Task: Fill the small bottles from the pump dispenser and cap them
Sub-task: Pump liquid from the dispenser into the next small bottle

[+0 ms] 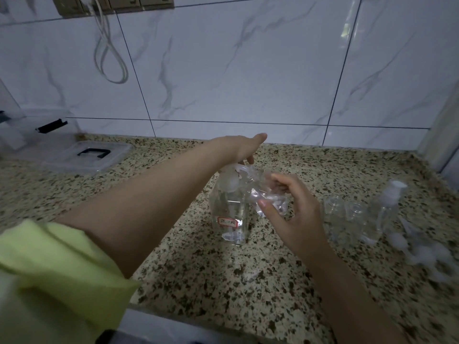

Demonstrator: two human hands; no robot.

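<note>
Fingers of my right hand [295, 212] curl around a small clear bottle [269, 197], thumb and fingertips pinching it so that it lies tilted, its neck up against the spout of the pump dispenser [229, 207]. Its outline is hard to make out: the plastic is transparent and smeared by blur, and my fingers cover much of its body.

My left hand [244, 148] rests on top of the white pump head, palm down. Its fingers fold down over the far side, so most of them are hidden, and only the thumb sticks out clearly toward the wall. I cannot tell how firmly they bear on the pump.

The dispenser stands upright on the speckled granite counter [198, 281], near the middle. It is a clear, square-shouldered bottle with a white pump and a small red-framed label low on its front; the writing on the label is too small to read.

To my right, more empty clear bottles [347, 217] stand close together, one with a white pump top, their edges melting into each other. Just beside them, toward the counter's right edge, lie blurred white caps [419, 249].

At far left a clear plastic lid with a black handle [84, 155] lies flat, next to a clear storage box [37, 130] cut off by the frame.
</note>
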